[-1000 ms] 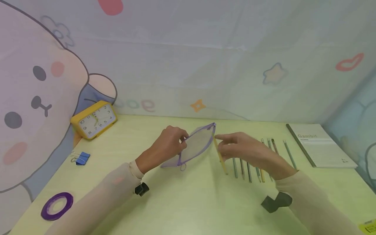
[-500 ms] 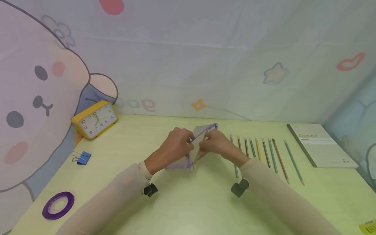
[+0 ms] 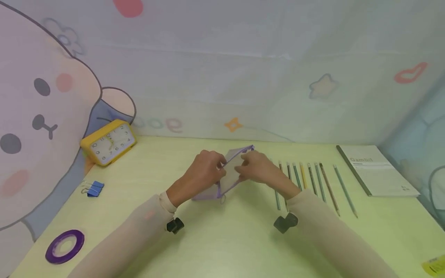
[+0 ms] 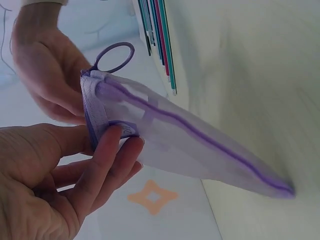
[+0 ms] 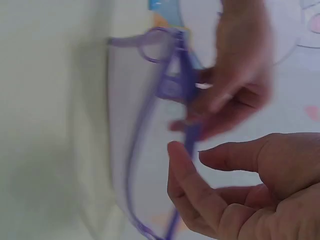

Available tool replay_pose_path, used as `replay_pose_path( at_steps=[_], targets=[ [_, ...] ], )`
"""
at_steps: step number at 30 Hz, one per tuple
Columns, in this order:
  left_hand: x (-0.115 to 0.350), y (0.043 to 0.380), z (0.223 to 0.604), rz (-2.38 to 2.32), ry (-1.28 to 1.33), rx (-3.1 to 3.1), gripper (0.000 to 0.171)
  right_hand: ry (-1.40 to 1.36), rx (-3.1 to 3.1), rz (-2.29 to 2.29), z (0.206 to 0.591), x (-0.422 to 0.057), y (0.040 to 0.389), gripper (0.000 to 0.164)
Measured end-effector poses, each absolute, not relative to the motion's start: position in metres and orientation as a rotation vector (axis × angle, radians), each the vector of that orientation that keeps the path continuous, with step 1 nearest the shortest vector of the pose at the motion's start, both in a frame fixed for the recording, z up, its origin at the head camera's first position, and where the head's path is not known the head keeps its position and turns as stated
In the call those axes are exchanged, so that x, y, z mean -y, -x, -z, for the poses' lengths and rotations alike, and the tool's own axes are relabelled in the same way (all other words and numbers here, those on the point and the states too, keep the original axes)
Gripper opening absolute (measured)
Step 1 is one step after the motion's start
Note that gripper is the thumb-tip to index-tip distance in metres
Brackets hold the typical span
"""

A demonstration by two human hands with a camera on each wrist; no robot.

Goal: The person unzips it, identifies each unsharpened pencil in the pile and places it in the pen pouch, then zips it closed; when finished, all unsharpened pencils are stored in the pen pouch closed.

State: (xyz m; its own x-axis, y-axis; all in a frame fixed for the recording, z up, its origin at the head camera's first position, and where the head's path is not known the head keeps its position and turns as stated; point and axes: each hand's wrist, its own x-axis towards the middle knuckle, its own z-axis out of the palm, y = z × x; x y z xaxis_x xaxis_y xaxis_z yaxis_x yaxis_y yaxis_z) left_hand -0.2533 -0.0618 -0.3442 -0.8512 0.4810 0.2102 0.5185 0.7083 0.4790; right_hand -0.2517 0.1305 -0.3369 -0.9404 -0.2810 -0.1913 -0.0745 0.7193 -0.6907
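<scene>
While the left hand (image 3: 206, 166) pinches the mesh pouch (image 3: 230, 178) by its rim at the middle of the bench (image 3: 215, 243), the right hand (image 3: 257, 166), loose and holding nothing, is at the pouch's mouth.

The pouch (image 3: 230, 179) is between the left hand (image 3: 201, 168) and the right hand (image 3: 256, 166) over the middle of the table (image 3: 215, 247), with the wall (image 3: 215, 77) behind. To its right, pencils (image 3: 303, 175) lie side by side in a row, and a notebook (image 3: 379, 172) lies beyond them, farther right. Well to the left, the clock (image 3: 112, 144) sits toward the back, a clip (image 3: 95, 189) lies before it, and a roll of tape (image 3: 79, 241) lies nearer the front edge.
</scene>
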Motion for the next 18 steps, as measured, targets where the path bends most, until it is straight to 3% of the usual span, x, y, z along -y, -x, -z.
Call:
replay_pose_path(
  at_steps=[2, 8, 18],
  targets=[
    [0.065, 0.254, 0.343, 0.834, 0.826, 2.843, 0.029, 0.342, -2.684, 1.009, 0.324, -0.146, 0.246, 0.053],
    [0.071, 0.256, 0.34, 0.858, 0.808, 2.845, 0.031, 0.428, -2.932, 0.774, 0.307, -0.221, 0.238, 0.036],
    [0.077, 0.258, 0.341, 0.886, 0.79, 2.848, 0.029, 0.224, -3.054, 0.41, 0.374, -0.321, 0.243, 0.033]
  ],
)
